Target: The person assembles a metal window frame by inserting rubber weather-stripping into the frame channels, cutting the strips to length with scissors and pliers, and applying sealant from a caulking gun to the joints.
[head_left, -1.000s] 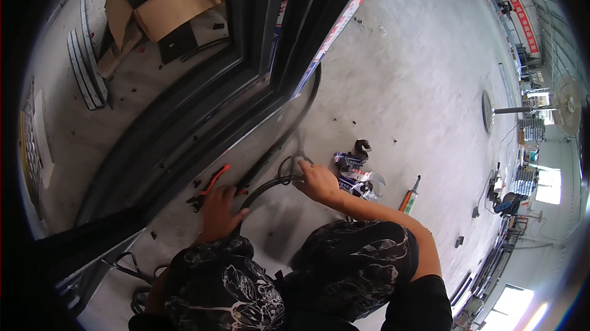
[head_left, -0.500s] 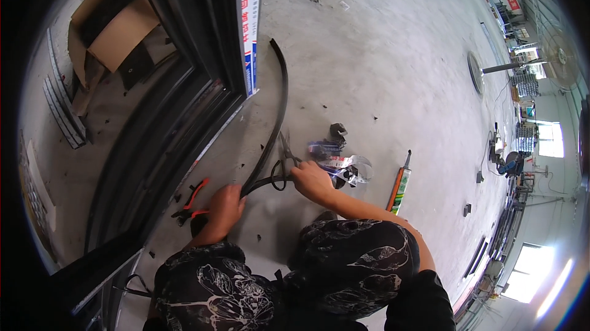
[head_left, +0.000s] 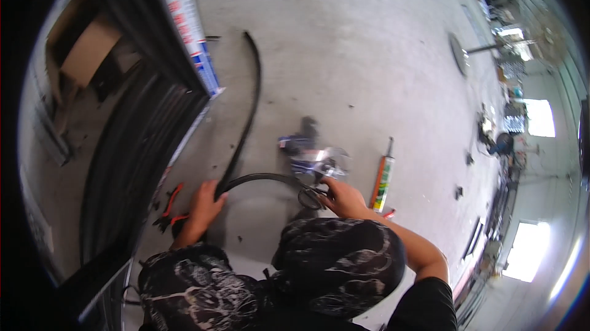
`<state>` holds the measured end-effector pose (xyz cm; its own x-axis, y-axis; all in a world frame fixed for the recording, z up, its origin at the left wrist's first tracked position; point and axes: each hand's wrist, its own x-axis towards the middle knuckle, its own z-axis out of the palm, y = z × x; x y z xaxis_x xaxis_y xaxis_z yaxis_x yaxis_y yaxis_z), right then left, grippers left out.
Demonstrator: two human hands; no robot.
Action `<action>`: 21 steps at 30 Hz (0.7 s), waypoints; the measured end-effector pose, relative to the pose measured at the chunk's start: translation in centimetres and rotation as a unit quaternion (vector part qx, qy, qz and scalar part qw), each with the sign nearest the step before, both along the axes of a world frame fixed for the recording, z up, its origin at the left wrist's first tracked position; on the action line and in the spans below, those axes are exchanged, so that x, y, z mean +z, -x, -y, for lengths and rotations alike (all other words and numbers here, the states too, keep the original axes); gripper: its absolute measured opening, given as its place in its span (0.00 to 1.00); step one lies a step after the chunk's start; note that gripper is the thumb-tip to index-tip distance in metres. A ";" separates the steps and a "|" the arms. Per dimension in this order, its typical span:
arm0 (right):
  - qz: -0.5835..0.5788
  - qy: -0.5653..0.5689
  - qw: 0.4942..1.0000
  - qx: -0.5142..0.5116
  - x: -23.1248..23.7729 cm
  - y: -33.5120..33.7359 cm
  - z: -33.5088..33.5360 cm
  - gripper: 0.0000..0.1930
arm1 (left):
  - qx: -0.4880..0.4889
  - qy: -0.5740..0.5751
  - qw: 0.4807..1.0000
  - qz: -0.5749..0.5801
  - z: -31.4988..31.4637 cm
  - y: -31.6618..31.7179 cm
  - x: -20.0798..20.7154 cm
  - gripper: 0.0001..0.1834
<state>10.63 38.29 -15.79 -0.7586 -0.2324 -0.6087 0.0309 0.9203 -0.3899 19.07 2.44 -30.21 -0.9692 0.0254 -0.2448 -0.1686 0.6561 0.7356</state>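
Note:
A long black rubber strip (head_left: 253,97) lies curved over the floor and runs back to my left hand (head_left: 208,205), which is closed around it. From that hand a second length of strip (head_left: 261,177) arches across to my right hand (head_left: 345,199). My right hand is closed on scissors; the dark handle loops of the scissors (head_left: 310,198) show beside its fingers. Whether the right fingers also pinch the strip's end is hard to make out. Red-handled pliers (head_left: 173,203) lie just left of my left hand.
A large black frame (head_left: 147,103) with a printed film edge stands at left, cardboard (head_left: 91,51) behind it. Crumpled plastic packaging (head_left: 316,162) lies ahead of my right hand. A sealant tube (head_left: 382,183) is to the right. A pedestal fan (head_left: 544,39) stands far right.
My right hand has moved right and slightly down with the scissors, drawing the near strip into a wider arch. My left hand keeps its grip. The view has shifted, too.

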 end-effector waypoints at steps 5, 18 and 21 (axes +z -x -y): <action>0.035 -0.154 0.972 0.171 -2.3 1.9 -2.3 0.09 | -0.016 0.025 0.999 0.021 0.6 -0.3 -0.3 0.25; -0.444 -0.278 0.851 0.036 2.1 22.4 -13.3 0.10 | -0.027 0.058 0.997 0.047 0.5 -1.2 0.3 0.24; -0.433 -0.256 0.862 0.067 1.2 20.4 -8.9 0.10 | 0.000 0.036 0.999 -0.002 0.5 -0.9 1.8 0.21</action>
